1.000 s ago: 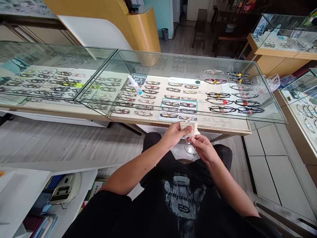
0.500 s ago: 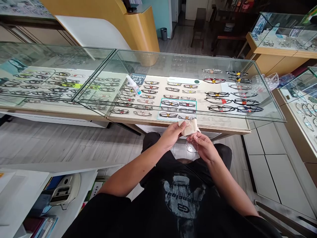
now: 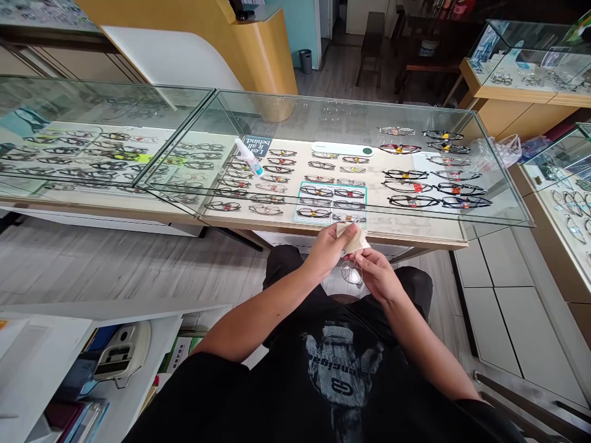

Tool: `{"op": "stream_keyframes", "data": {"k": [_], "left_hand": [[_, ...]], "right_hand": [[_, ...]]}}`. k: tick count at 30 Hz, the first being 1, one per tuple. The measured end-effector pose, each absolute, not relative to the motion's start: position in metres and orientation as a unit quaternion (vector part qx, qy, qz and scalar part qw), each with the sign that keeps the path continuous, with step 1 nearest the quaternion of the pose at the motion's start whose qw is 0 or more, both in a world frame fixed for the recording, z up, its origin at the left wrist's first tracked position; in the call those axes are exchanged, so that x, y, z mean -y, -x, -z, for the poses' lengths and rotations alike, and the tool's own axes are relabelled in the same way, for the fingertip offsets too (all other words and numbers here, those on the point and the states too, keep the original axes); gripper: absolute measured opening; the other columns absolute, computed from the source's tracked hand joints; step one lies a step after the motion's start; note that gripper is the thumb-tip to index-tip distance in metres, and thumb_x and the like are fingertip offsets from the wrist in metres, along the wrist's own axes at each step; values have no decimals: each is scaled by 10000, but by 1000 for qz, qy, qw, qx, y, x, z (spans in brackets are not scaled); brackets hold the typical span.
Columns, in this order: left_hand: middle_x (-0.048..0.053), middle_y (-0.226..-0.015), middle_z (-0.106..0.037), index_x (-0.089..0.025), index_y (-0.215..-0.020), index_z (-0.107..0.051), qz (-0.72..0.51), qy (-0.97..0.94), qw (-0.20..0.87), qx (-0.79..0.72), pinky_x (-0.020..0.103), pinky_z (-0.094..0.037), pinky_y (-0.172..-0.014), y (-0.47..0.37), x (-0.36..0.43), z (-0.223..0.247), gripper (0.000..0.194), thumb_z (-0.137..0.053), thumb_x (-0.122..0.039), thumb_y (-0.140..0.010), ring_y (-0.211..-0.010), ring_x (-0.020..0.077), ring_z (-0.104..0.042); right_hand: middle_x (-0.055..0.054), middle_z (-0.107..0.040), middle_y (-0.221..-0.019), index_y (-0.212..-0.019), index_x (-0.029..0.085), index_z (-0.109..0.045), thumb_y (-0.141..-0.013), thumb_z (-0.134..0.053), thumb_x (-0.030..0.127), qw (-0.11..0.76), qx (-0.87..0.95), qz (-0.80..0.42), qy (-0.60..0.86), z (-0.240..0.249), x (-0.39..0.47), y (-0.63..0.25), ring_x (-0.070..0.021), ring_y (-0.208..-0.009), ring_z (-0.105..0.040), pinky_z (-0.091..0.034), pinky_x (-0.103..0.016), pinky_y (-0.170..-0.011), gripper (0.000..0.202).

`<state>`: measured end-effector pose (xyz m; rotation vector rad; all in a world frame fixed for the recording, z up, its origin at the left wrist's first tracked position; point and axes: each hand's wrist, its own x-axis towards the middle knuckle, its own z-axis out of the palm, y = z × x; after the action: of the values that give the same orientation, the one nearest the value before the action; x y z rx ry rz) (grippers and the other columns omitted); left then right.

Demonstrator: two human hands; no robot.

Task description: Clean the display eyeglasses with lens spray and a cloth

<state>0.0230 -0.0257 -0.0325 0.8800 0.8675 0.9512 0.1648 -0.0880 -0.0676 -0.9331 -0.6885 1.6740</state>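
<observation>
Pinching one folded pale cloth (image 3: 355, 240) between thumb and fingers, my left hand (image 3: 324, 251) almost meets my right hand (image 3: 381, 278), whose fingertips grasp one pair of glasses (image 3: 352, 274) just beside the near edge of the display case (image 3: 429, 237). One round lens hangs clear below, speckled; the other is hidden, so I judge the cloth covers it while my right grip steadies the frame. One white bottle (image 3: 249, 159) rests on the glass top, probably put there to free both hands yet sit within reach. Under that glass lie many more spectacles, too many to count surely.
</observation>
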Motion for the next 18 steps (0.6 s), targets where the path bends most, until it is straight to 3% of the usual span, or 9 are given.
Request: {"op": "stream_keyframes", "data": {"k": [4,8,12,15,18], "left_hand": [[-3,-680,-655,-156,-814,-698,-423,-406,715,-382,257,-435,-613,-14,18,37,601,-888,-724,-757,-618,106,-562],[35,-837,-749,-136,-945,-764,-364,-401,767,-344,273,-516,-758,-3,14,36,546,-1006,-546,-679,-762,137,-663],[27,-878,-763,-144,-988,-772,-382,-375,761,-367,262,-515,-735,-7,19,33,558,-1062,-416,-597,-767,134,-668],[18,-825,-742,-141,-917,-755,-410,-364,735,-399,249,-489,-691,-14,23,32,558,-1057,-478,-590,-725,121,-638],[1,-706,-680,-146,-823,-723,-424,-389,711,-405,253,-423,-613,-18,21,33,546,-969,-618,-699,-631,108,-571]], "right_hand": [[-32,-825,-935,-890,266,-862,-768,-984,533,539,277,-692,392,64,87,-171,-178,-860,-680,-533,-309,-864,318],[-28,-799,-909,-863,263,-850,-774,-984,526,538,275,-696,388,61,86,-178,-172,-839,-649,-530,-308,-849,308],[-15,-752,-844,-831,250,-837,-766,-993,507,538,261,-707,377,63,87,-173,-152,-778,-606,-513,-294,-800,308],[-19,-752,-847,-868,240,-842,-746,-1002,501,535,250,-715,375,66,88,-165,-152,-753,-598,-503,-297,-769,330],[-47,-790,-919,-912,232,-848,-761,-989,508,528,267,-714,374,66,88,-163,-174,-800,-627,-513,-320,-808,344]]}}
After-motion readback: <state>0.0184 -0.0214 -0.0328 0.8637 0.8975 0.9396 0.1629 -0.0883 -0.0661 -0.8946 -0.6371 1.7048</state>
